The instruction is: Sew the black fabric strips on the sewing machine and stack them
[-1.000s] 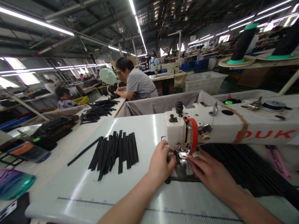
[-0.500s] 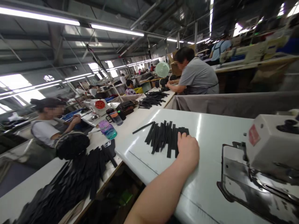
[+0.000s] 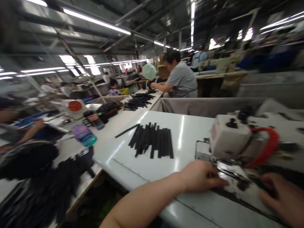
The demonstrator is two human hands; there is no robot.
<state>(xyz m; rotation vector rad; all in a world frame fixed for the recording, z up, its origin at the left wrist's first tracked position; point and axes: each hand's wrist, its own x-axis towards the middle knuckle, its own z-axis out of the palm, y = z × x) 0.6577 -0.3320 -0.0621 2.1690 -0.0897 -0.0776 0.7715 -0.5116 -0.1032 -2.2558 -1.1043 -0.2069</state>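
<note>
My left hand (image 3: pixel 201 177) is at the front of the sewing machine (image 3: pixel 228 136), beside its metal plate. Its fingers are curled and the thumb stretches to the right; anything in them is hidden. At the lower right my right hand (image 3: pixel 282 196) is blurred, its thumb apart from the half-bent fingers, near dark material (image 3: pixel 289 174). I cannot make out a hold on it. Short flat black strips (image 3: pixel 152 139) lie side by side on the pale tabletop (image 3: pixel 190 139), away from both hands. One strip lies loose at their left.
A red curved part (image 3: pixel 268 148) is on the machine. Left of the tabletop, a lower table holds more black strips (image 3: pixel 64 177), a purple-teal bottle (image 3: pixel 83 134) and a dark bottle (image 3: pixel 95 119). A co-worker in grey (image 3: pixel 181 79) works beyond; another person sits at the left edge.
My left hand has left the black strips and moved right to the machine. My right hand has come into view. The view has turned to the right.
</note>
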